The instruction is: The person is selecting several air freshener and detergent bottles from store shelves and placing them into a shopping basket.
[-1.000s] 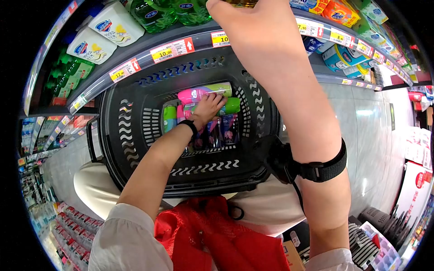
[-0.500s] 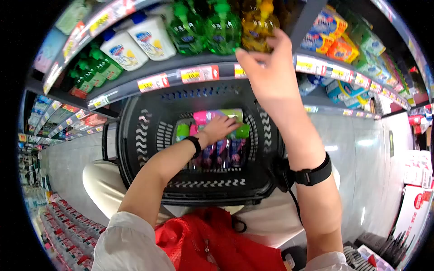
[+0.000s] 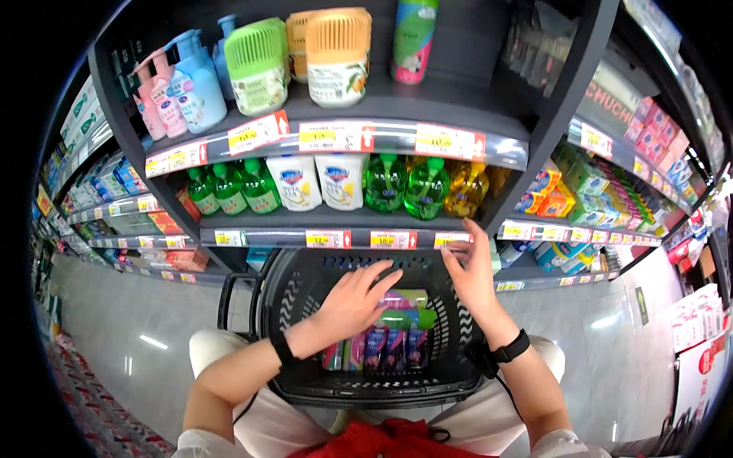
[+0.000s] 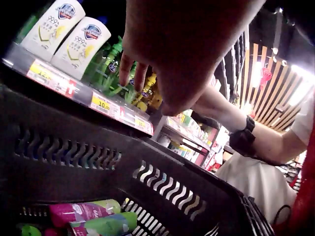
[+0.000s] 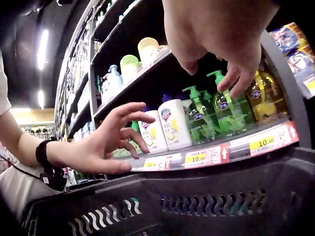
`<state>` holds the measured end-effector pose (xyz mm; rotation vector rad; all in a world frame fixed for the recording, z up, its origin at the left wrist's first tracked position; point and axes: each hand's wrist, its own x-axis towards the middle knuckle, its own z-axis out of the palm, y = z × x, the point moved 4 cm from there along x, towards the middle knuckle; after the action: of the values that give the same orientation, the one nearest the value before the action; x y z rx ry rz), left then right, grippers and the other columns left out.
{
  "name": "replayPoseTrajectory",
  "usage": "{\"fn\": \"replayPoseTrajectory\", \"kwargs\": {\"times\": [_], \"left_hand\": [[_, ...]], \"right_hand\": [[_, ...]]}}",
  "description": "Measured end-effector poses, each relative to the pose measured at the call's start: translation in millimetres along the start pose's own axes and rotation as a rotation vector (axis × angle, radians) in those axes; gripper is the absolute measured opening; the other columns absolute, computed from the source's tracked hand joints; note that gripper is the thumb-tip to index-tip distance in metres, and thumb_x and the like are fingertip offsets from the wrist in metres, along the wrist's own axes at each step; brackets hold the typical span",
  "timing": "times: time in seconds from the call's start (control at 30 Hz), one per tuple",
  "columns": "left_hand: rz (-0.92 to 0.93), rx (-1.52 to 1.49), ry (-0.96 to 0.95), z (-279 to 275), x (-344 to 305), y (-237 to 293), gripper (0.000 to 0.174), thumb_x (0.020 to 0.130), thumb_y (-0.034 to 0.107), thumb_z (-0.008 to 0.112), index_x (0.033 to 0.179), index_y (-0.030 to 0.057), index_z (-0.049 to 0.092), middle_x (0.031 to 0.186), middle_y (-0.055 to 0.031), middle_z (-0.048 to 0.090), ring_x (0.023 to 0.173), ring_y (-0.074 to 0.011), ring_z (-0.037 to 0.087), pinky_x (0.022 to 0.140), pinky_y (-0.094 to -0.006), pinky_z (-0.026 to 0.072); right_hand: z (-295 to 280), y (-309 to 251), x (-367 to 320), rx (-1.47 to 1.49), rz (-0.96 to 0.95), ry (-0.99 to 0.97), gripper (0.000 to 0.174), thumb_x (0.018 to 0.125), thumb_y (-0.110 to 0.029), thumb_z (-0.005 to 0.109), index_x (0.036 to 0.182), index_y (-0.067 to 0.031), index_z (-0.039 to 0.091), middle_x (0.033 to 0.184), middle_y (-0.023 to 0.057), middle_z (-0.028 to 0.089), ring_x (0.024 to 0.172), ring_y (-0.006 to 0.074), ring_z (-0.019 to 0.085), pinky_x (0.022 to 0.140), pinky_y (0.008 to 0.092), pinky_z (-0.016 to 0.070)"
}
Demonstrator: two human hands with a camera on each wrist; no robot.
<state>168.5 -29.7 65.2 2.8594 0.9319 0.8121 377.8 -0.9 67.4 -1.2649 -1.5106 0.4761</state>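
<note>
My left hand (image 3: 353,299) hovers over the black shopping basket (image 3: 366,395), fingers spread and relaxed, holding nothing. Level with the basket's far right rim is my right hand (image 3: 472,269), also with nothing in it, its fingers loosely bent. Inside the basket, a pink-and-green bottle (image 3: 411,296) and a green one (image 3: 412,318) lie on their sides. Several dark purple packs (image 3: 395,349) line up nearer to me. In the right wrist view the fingers of my right hand (image 5: 224,54) overlap the green pump bottles (image 5: 231,110) on the shelf.
Past the basket, the lower shelf (image 3: 282,235) bears white bottles (image 3: 340,183) and a yellow pump bottle (image 3: 466,191). Above, tubs with ribbed lids (image 3: 338,57) and a tall green-and-pink bottle (image 3: 414,42) stand on another shelf. My knees flank the basket.
My left hand has risen from the bottles in the basket. The right hand has drawn back from the shelf toward the basket. The head view has tilted up, showing the upper shelf.
</note>
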Motion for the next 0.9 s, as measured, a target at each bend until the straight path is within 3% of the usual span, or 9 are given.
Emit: {"fn": "replayPoseTrajectory", "kwargs": {"times": [0.13,0.23,0.37,0.43,0.53,0.6,0.73,0.77,0.9], "left_hand": [[0.006,0.020,-0.040,-20.0,-6.3,-5.3,0.063,0.069,0.012,0.069,0.125,0.0035,0.042,0.125,-0.0163,0.041,0.095,-0.0301,0.052,0.081,-0.0386,0.0444],[0.019,-0.023,0.011,-40.9,-4.1,-0.9,0.062,0.070,0.012,0.068,0.125,0.0036,0.043,0.125,-0.0162,0.041,0.095,-0.0291,0.052,0.080,-0.0387,0.0443],[0.027,-0.021,0.066,-58.8,1.7,-3.4,0.061,0.071,0.014,0.067,0.126,0.0049,0.042,0.126,-0.0162,0.040,0.099,-0.0294,0.051,0.082,-0.0393,0.0433],[0.007,0.002,0.099,-63.2,3.4,-10.6,0.060,0.072,0.015,0.067,0.126,0.0063,0.042,0.128,-0.0155,0.040,0.101,-0.0305,0.050,0.085,-0.0407,0.0422],[-0.030,0.026,0.090,-67.3,3.7,-22.5,0.059,0.073,0.016,0.067,0.126,0.0066,0.042,0.129,-0.0149,0.039,0.102,-0.0308,0.050,0.088,-0.0425,0.0415],[-0.053,-0.008,0.111,-68.2,3.3,-28.2,0.059,0.074,0.016,0.067,0.126,0.0075,0.042,0.129,-0.0146,0.039,0.102,-0.0304,0.050,0.091,-0.0443,0.0406],[-0.050,0.031,0.123,-72.1,3.5,-30.4,0.057,0.073,0.017,0.067,0.125,0.0076,0.045,0.129,-0.0136,0.040,0.100,-0.0281,0.051,0.089,-0.0419,0.0415],[-0.037,0.051,0.132,-72.7,3.8,-31.1,0.057,0.073,0.018,0.067,0.124,0.0074,0.045,0.129,-0.0131,0.040,0.099,-0.0271,0.051,0.088,-0.0403,0.0418],[-0.020,0.066,0.157,-69.6,3.1,-30.3,0.057,0.072,0.018,0.067,0.124,0.0073,0.046,0.127,-0.0119,0.042,0.096,-0.0250,0.052,0.085,-0.0366,0.0420]], "right_hand": [[-2.1,-48.4,25.5,0.160,-0.077,0.091,0.054,0.082,0.000,0.059,0.128,0.0015,0.032,0.124,0.0152,0.043,0.094,0.0179,0.058,0.076,0.0266,0.0505],[-1.0,-111.5,80.2,0.131,-0.338,0.216,0.051,0.081,-0.001,0.060,0.125,0.0007,0.035,0.122,0.0149,0.045,0.096,0.0172,0.057,0.076,0.0277,0.0505],[11.3,-146.1,190.1,-0.131,-0.380,0.271,0.072,0.070,-0.023,0.074,0.124,0.0054,0.036,0.125,0.0225,0.041,0.104,0.0272,0.052,0.087,0.0359,0.0439],[18.4,-153.6,239.1,-0.358,-0.262,0.268,0.082,0.064,-0.030,0.077,0.120,0.0134,0.035,0.124,0.0283,0.038,0.115,0.0353,0.043,0.095,0.0347,0.0396],[23.2,-159.7,287.7,-0.409,0.088,0.174,0.093,0.065,-0.034,0.078,0.129,0.0118,0.030,0.129,0.0299,0.039,0.124,0.0350,0.038,0.099,0.0377,0.0360],[29.2,-144.9,317.7,-0.376,0.231,0.080,0.085,0.065,-0.033,0.078,0.125,0.0112,0.037,0.128,0.0267,0.042,0.125,0.0324,0.038,0.098,0.0389,0.0369],[36.6,-131.2,341.3,-0.159,0.111,-0.061,0.061,0.068,-0.028,0.077,0.112,0.0050,0.052,0.116,0.0152,0.055,0.106,0.0284,0.054,0.086,0.0453,0.0431],[43.7,-134.0,345.1,-0.082,0.024,0.058,0.056,0.063,-0.014,0.081,0.105,0.0088,0.052,0.099,0.0161,0.062,0.084,0.0273,0.063,0.067,0.0400,0.0532],[45.0,-134.1,336.4,0.038,0.238,0.032,0.048,0.065,-0.015,0.079,0.103,0.0027,0.056,0.096,0.0127,0.063,0.081,0.0261,0.063,0.064,0.0392,0.0519]]}}
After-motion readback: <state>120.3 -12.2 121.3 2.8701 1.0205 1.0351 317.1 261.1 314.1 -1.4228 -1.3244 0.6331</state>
